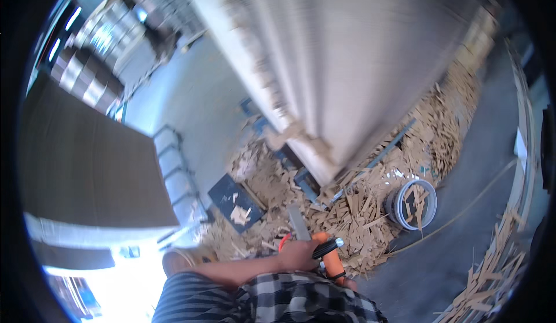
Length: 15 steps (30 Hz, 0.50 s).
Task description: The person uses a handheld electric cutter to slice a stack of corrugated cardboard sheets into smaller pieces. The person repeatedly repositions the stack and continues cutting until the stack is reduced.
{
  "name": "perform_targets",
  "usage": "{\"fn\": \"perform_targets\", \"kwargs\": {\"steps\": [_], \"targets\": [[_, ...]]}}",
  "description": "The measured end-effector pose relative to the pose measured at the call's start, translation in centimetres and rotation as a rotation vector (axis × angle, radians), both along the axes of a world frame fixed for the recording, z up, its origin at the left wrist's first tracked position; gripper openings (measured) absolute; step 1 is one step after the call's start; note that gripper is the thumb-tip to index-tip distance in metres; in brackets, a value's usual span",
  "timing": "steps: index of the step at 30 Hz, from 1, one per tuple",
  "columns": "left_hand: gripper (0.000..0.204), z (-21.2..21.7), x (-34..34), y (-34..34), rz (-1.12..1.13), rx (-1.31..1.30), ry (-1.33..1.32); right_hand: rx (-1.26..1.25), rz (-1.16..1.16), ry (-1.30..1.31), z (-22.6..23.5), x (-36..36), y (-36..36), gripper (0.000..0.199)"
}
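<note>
The person's left grip (299, 256) is wrapped round an orange tool (332, 261), up by a black part (325, 249) that sticks out. The right grip (350, 284) shows only a little, near the tool's low end, so one cannot tell if it is closed. The tool is close to the checked shirt (284, 294), maybe because it is heavy and easier to keep steady there. A flat grey piece (298, 222), which seems to be its end, points away from the body, likely so it stays clear of the legs. The big pale stack (370, 51) has a corner facing the person, so two sides look easy to reach. Brown scraps (365, 219) lie in heaps round its foot, probably because bits drop there. A round grey tub (395, 208) sits among them with strips inside.
</note>
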<state>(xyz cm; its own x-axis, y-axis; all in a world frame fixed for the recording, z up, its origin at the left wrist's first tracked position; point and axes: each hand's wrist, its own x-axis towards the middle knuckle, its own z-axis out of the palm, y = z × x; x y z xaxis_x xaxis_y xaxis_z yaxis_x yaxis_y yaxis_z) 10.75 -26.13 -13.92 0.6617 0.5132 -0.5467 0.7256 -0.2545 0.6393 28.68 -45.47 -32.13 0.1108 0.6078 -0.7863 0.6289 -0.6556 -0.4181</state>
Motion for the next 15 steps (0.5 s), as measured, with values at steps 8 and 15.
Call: {"fn": "perform_targets", "kwargs": {"steps": [8,15], "targets": [[0.033,2.4,-7.4,-0.2,0.123,-0.111,-0.119,0.005,0.176,-0.018,3.7,-7.7,5.7,0.048],[0.032,1.7,-8.6,-1.2,0.185,-0.216,-0.131,0.003,0.275,0.013,3.9,-9.3,7.2,0.051]]}}
